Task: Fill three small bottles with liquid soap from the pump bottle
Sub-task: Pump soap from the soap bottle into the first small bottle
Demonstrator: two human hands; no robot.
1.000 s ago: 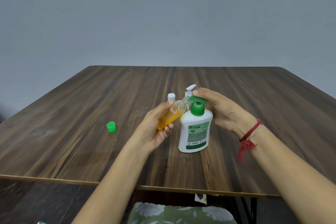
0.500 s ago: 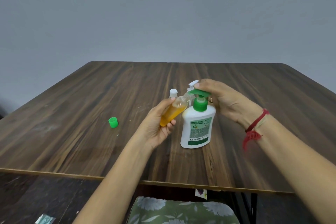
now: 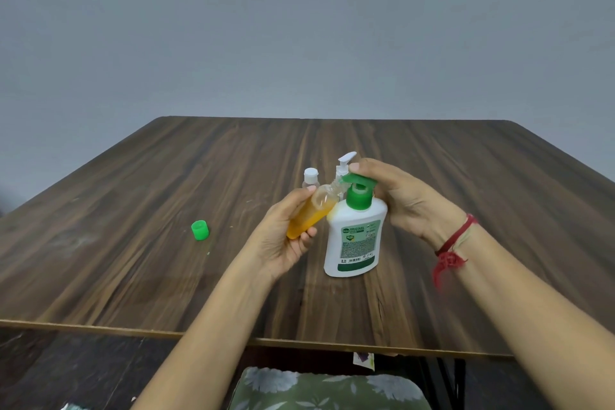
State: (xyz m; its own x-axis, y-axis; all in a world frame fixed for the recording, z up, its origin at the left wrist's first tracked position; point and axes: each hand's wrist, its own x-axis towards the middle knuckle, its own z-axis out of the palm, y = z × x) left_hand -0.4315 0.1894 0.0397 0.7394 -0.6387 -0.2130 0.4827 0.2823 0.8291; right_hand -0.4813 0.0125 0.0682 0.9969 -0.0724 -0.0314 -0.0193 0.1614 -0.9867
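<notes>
Left hand (image 3: 283,240) fingers curl around the tilted, amber-filled small bottle (image 3: 311,211), mouth at the pump bottle (image 3: 354,236) spout; right hand (image 3: 406,200) fingers press its green pump head (image 3: 357,180).

The dark wooden table (image 3: 133,243) lies bare across its left half but for a green cap (image 3: 200,230) well left of the hands, and bare again along the far edge and the whole right side. The middle is crowded: the white pump bottle (image 3: 354,240) stands there with the right hand (image 3: 399,200) on its green pump head and the left hand (image 3: 283,236) tilting an orange-filled small bottle (image 3: 309,215) against its nozzle. Just behind them a white-capped clear bottle (image 3: 311,176) and a white pump-top bottle (image 3: 344,165) block a straight reach past the cluster.
</notes>
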